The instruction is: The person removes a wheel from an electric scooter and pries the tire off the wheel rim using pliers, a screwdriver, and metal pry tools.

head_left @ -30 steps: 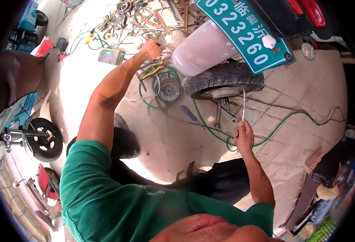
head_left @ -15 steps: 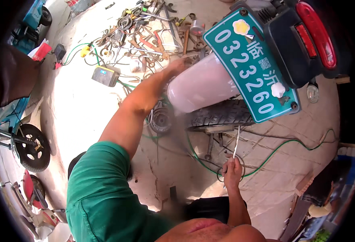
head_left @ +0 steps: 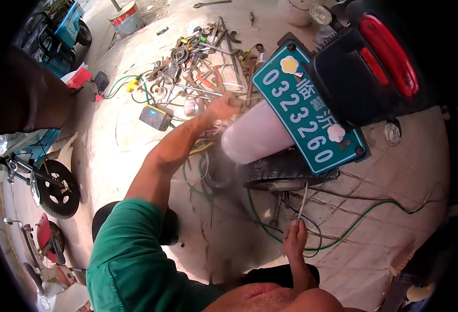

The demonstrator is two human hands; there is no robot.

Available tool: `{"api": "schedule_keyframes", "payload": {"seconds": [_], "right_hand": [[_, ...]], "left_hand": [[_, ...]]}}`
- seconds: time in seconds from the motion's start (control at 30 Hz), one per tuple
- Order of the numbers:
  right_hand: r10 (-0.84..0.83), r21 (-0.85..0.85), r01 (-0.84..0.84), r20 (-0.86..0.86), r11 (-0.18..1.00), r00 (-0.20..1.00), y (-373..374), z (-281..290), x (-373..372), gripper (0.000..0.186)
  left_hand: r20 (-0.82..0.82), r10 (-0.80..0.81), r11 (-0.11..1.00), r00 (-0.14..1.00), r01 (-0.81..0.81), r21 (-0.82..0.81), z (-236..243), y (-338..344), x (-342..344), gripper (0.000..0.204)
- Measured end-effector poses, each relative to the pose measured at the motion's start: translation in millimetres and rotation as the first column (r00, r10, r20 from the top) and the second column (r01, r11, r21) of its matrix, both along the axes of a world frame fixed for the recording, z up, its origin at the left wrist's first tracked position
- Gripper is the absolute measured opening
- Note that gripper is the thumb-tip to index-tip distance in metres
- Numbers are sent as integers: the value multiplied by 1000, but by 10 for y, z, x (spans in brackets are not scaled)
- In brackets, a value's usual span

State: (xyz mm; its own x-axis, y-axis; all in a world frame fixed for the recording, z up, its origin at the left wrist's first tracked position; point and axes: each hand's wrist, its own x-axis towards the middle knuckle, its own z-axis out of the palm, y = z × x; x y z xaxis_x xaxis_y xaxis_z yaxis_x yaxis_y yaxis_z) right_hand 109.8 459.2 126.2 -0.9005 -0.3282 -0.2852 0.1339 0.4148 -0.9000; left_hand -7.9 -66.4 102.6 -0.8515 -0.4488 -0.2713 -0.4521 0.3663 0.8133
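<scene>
My left hand (head_left: 222,108) reaches forward over the near edge of a heap of tools (head_left: 195,75), beside the pale rear mudguard (head_left: 257,132). Its thumb and forefinger look apart, and I see nothing between them. Lower down, my right hand (head_left: 295,236) is closed round a thin metal bar (head_left: 304,200). The bar slants up from the fist, and its far end meets the lower side of the black tyre (head_left: 278,171). A green licence plate (head_left: 309,109) and the dark tail section with its red light (head_left: 387,54) overhang the wheel.
A round wheel part (head_left: 217,171) lies left of the tyre. Spanners (head_left: 276,210) and a green cable (head_left: 353,223) are on the floor below it. A dark box with a yellow edge (head_left: 155,118) sits near the tools. Parked vehicles, including a black wheel (head_left: 57,189), stand at left.
My left hand has drawn back slightly from the tools beside the mudguard. My right hand still grips the bar against the wheel. The whole view has shifted.
</scene>
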Motion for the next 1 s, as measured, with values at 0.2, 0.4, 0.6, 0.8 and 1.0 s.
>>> {"api": "schedule_keyframes", "payload": {"seconds": [0.2,0.4,0.6,0.8,1.0], "right_hand": [[122,-178,-88,189,980,974,-334,273,-100,29],[124,-342,-31,256,939,959,-246,474,-63,27],[207,-529,14,356,849,911,-158,790,7,17],[290,-494,-67,390,867,874,-147,953,-210,14],[242,-129,-229,94,965,966,-97,1066,-369,48]], "left_hand": [[231,154,924,961,-223,310,105,-436,1801,33],[453,-11,977,891,-87,195,880,222,2576,41],[-28,-161,955,987,163,246,1299,676,2999,64],[142,-94,972,985,60,229,2463,1660,3003,63],[197,-220,971,955,195,138,2859,2443,2508,63]]}}
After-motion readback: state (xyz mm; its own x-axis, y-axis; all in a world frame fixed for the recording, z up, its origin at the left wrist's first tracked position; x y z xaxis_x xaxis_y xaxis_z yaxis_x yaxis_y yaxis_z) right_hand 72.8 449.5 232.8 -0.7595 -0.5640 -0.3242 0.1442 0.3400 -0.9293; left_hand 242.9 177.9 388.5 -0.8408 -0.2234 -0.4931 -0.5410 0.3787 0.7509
